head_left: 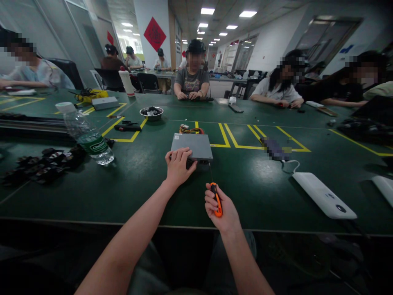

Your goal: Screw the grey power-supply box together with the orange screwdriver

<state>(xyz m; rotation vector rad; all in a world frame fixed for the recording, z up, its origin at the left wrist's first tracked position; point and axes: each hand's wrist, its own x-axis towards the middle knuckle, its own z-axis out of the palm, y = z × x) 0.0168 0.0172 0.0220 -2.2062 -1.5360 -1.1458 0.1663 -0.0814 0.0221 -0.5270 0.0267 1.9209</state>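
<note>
Plainly, the flat grey box [198,144] has bundled coloured wires [193,130] behind.

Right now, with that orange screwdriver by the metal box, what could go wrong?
The screwdriver in the right hand could slip and scratch the metal box, since its tip is at the box's near right corner. The left hand rests on the same box, so a sideways slip might poke it.
</note>
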